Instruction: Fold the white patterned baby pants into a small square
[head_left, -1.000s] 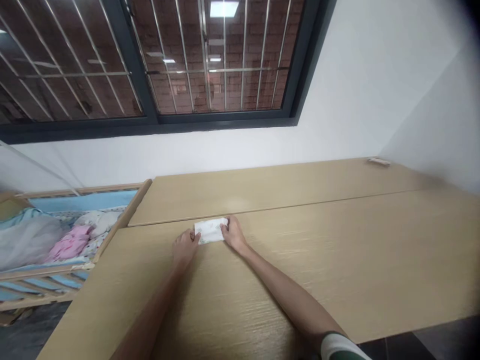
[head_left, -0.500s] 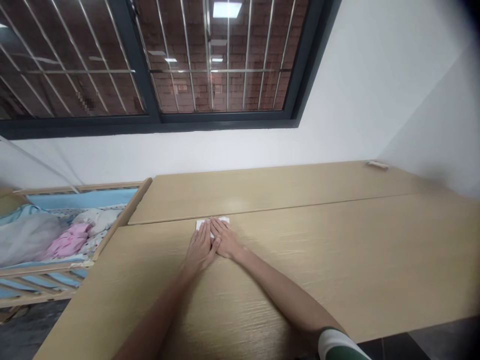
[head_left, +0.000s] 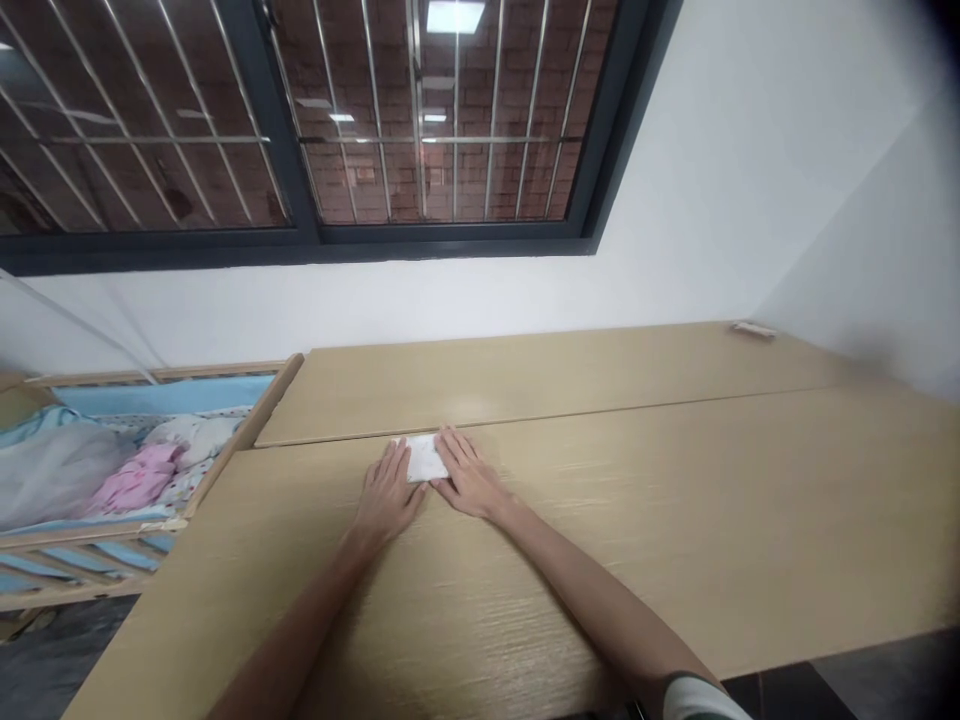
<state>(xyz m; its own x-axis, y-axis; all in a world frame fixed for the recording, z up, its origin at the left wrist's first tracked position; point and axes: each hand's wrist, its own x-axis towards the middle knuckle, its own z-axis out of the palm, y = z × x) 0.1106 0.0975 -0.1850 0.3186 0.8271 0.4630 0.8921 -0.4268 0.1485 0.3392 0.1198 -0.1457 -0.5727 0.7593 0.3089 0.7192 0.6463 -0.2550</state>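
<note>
A small folded white cloth (head_left: pixel 424 458) lies on the light wooden table (head_left: pixel 675 500), close to the seam between its two boards. My left hand (head_left: pixel 386 493) lies flat with fingers stretched, pressing the cloth's left edge. My right hand (head_left: pixel 466 477) lies flat too, fingers stretched over the cloth's right side. Only a narrow strip of the cloth shows between the two hands.
A wooden cot (head_left: pixel 135 470) with pink, white and grey cloths stands left of the table. A small flat object (head_left: pixel 752 329) rests at the table's far right corner. Behind are a white wall and a barred window (head_left: pixel 300 120).
Half a second ago the hands lay side by side over the cloth; they have slid apart, uncovering its middle. One second ago they held its ends.
</note>
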